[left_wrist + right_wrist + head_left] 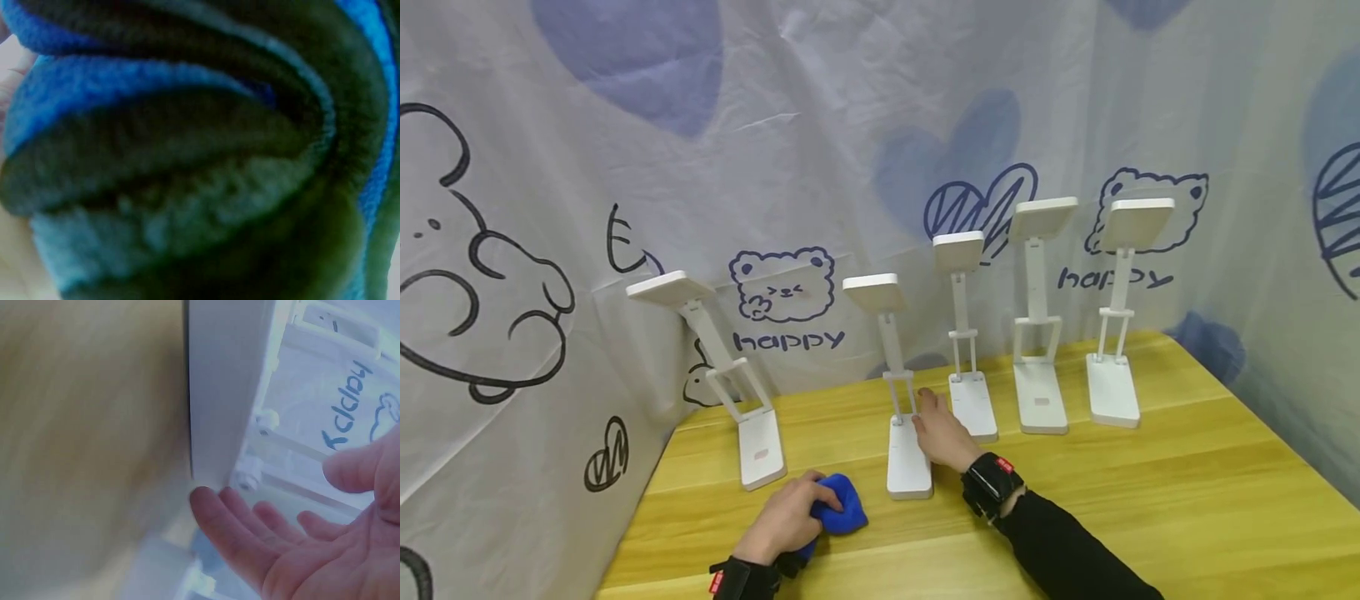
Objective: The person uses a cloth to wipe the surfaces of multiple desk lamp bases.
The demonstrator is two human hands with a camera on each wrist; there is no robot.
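Observation:
My left hand (786, 518) grips a bunched blue cloth (842, 505) low over the table, left of a white folding desk lamp (910, 458). The folds of that cloth (125, 94) fill the left wrist view, hiding most of the hand. My right hand (946, 431) is at the right rear of the same lamp's base, beside its hinged legs. In the right wrist view, its fingers (231, 531) are slightly bent with the thumb apart, and the fingertips lie close to the corner of the lamp base (222, 394). Whether they touch it I cannot tell.
One white lamp (762, 450) stands to the left. Further right are three more: a near one (973, 408), a taller one (1040, 396) and another (1112, 392) near the table's right edge. Printed curtain (850, 167) hangs behind the yellow wooden table (1187, 500).

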